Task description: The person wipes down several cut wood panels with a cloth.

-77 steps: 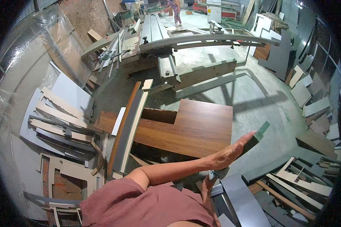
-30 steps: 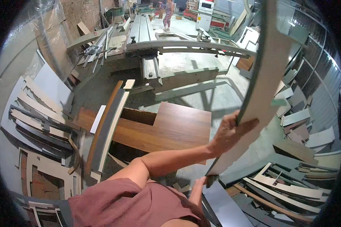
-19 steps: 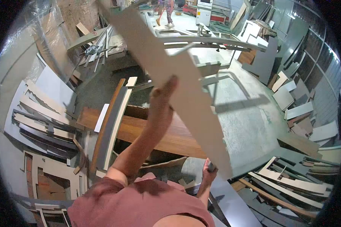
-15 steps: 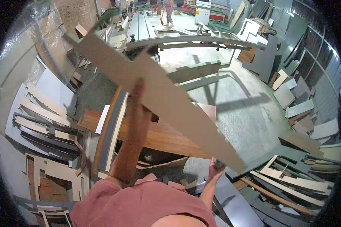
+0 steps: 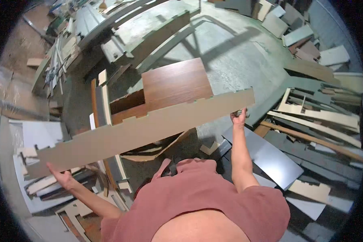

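Note:
A long beige board (image 5: 149, 127) with notched edges spans the view, its left end lower than its right. My left hand (image 5: 62, 177) is at the left end's lower edge, thumb on the near face and the other fingers largely hidden. My right hand (image 5: 239, 117) grips the lower edge near the right end. A small greyish object shows at the right fingers, too small to name. Beyond the board lies a brown wood-grain panel (image 5: 177, 80), partly covered by it.
Beige and dark offcuts (image 5: 318, 117) are piled at the right. A shiny grey panel (image 5: 266, 157) lies below my right hand. Upright strips (image 5: 103, 105) stand behind the board's left half. More scrap panels (image 5: 298, 36) lean at the upper right.
The board has swung from a steep slant down to the right to a gentler slant up to the right. My left hand has moved down and left to its end; my right hand has risen. The view has tilted down.

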Demonstrator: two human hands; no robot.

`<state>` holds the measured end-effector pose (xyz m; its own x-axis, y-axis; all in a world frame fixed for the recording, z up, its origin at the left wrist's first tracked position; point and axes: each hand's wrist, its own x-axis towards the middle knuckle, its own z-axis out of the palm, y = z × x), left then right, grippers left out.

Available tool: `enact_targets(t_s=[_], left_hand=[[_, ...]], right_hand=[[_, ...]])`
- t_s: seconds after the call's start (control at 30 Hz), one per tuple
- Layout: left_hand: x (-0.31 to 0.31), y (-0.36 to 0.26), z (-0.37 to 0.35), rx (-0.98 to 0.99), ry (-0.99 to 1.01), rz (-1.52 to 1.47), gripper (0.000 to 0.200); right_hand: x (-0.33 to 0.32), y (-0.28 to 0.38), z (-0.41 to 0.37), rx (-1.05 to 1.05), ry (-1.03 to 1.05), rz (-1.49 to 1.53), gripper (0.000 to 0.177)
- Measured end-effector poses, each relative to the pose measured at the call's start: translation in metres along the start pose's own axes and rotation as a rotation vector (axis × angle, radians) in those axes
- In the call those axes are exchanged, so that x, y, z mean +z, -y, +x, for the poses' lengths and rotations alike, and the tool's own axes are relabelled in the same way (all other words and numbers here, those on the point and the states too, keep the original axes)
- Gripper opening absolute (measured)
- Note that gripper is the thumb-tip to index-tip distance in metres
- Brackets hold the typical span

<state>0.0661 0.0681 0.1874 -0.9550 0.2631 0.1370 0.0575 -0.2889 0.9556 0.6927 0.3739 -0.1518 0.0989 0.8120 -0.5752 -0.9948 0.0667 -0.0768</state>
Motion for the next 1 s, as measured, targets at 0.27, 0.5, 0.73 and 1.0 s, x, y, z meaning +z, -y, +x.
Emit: enact_targets(t_s=[0.27,0.5,0.73,1.0], left_hand=[[-0.288,0.181,-0.051,-0.133,-0.166,0.065,0.056],[-0.297,0.196,-0.198,-0.438,-0.604,-0.487,0.08],[-0.295,0.194,-0.226,-0.383,-0.893,-0.341,0.08],[-0.317,0.2,-0.15,-0.32,-0.748,-0.406,0.075]], right_hand=[[-0.003,-0.084,0.06,0.28,0.056,-0.632,0.041],[0.042,-0.194,0.071,0.268,0.027,-1.43,0.049],[-0.013,-0.246,0.158,0.014,-0.008,-1.444,0.046],[-0.001,-0.326,-0.081,-0.491,1.109,-2.223,0.02]])
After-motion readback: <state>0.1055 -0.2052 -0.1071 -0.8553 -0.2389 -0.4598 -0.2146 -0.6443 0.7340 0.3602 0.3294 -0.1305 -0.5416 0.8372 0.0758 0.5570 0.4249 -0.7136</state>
